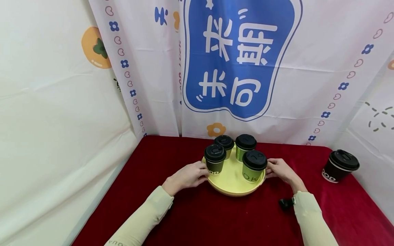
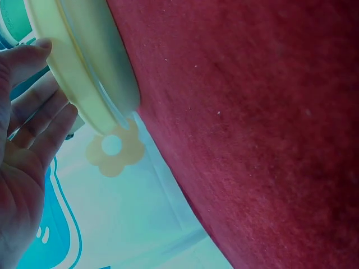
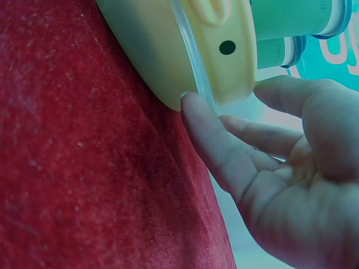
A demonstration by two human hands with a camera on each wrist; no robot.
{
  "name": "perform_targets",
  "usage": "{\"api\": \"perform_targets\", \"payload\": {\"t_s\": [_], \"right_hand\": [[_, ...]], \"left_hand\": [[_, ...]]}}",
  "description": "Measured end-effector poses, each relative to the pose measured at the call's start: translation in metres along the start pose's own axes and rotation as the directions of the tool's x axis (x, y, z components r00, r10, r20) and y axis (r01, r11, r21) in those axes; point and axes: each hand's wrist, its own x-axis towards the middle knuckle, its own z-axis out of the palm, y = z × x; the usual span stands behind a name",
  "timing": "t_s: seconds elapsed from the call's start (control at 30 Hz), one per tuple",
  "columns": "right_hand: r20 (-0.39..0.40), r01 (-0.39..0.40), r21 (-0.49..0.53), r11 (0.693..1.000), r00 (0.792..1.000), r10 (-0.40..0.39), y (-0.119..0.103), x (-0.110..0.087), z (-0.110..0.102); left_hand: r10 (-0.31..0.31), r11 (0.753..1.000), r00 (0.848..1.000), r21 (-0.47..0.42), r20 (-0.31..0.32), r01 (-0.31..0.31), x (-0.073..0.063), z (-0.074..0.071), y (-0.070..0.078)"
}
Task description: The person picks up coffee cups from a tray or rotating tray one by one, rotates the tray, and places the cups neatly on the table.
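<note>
A round yellow tray point(image 1: 233, 184) rests on the red cloth, bearing several lidded paper coffee cups. On its left side stand a dark cup point(image 1: 214, 166) and, behind it, an olive cup point(image 1: 228, 153); on the right are a green cup point(image 1: 241, 154) and a nearer green "OK" cup point(image 1: 250, 173). My left hand point(image 1: 191, 175) holds the tray's left edge, thumb at the rim point(image 2: 78, 73) and fingers along the side. Opposite, my right hand point(image 1: 278, 169) grips the right edge, its thumb at the rim and a fingertip low on the outer wall point(image 3: 162, 67).
A black lidded cup point(image 1: 337, 167) stands apart at the table's right edge. Red velvet cloth point(image 1: 215, 222) covers the table. A white printed curtain point(image 1: 160, 68) hangs behind, with a white side wall point(image 1: 61, 119) on the left. A small black object point(image 1: 285, 204) shows beside the right sleeve.
</note>
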Motion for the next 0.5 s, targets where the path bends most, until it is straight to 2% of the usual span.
{"api": "perform_targets", "payload": {"t_s": [0.2, 0.37, 0.5], "right_hand": [[-0.001, -0.002, -0.001, 1.0, 1.0, 0.002, 0.001, 0.0, 0.0], [0.001, 0.001, -0.004, 1.0, 1.0, -0.001, 0.001, 0.0, 0.0], [-0.001, 0.004, 0.001, 1.0, 1.0, -0.004, 0.001, 0.0, 0.0]], "left_hand": [[-0.006, 0.999, 1.0, 0.032, 0.012, 0.006, 0.001, -0.002, 0.005], [0.008, 0.997, 1.0, 0.076, 0.002, -0.008, 0.007, -0.011, 0.021], [0.056, 0.992, 0.998, 0.111, -0.015, -0.054, 0.014, -0.017, 0.035]]}}
